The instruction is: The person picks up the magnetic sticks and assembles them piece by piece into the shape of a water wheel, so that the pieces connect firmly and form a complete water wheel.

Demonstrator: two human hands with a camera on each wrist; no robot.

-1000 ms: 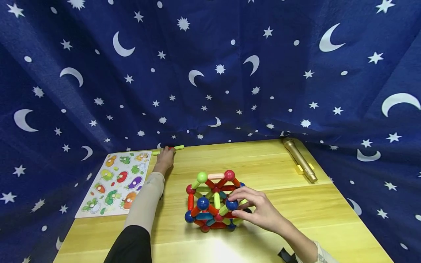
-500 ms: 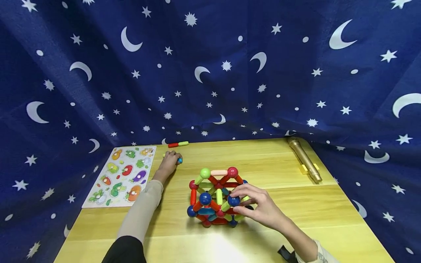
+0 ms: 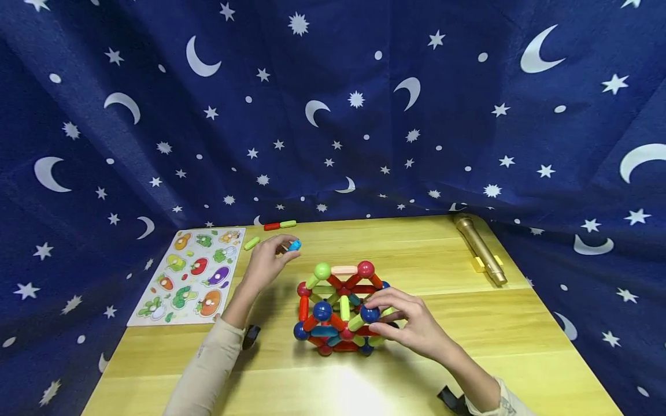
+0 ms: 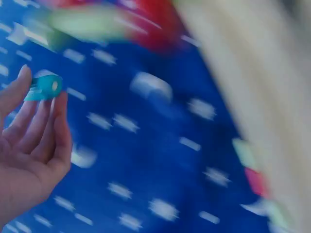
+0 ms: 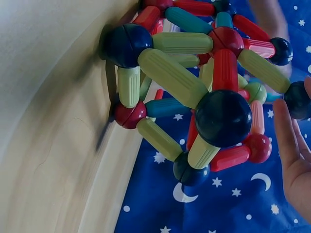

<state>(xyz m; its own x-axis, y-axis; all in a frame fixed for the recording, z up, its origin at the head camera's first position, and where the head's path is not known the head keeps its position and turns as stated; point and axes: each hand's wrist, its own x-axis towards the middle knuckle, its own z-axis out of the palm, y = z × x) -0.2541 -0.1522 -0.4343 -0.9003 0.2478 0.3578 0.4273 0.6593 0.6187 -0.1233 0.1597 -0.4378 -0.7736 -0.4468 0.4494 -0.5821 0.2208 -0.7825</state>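
My left hand point(image 3: 264, 264) pinches a blue magnetic rod point(image 3: 294, 245) between thumb and fingertips, raised over the far left of the table. In the left wrist view the rod point(image 4: 47, 86) looks turquoise, with a pale round end. A structure of coloured magnetic rods and balls point(image 3: 344, 301) stands at mid-table. My right hand point(image 3: 413, 326) grips a dark blue ball point(image 3: 370, 314) at its right front, attached to a yellow-green rod point(image 3: 356, 323). In the right wrist view, thumb and fingers hold that ball point(image 5: 297, 100) at the frame's edge.
A vegetable picture board point(image 3: 187, 277) lies at the left. Near the back edge are a red rod point(image 3: 272, 226) and yellow-green rods point(image 3: 252, 243). A gold tube point(image 3: 481, 249) rests on yellow supports at the right. A starry blue curtain point(image 3: 333, 115) hangs behind the table.
My left hand has left the rods at the back edge and come nearer the structure, lifting the blue rod. My right hand keeps its hold on the ball. The head view has shifted slightly.
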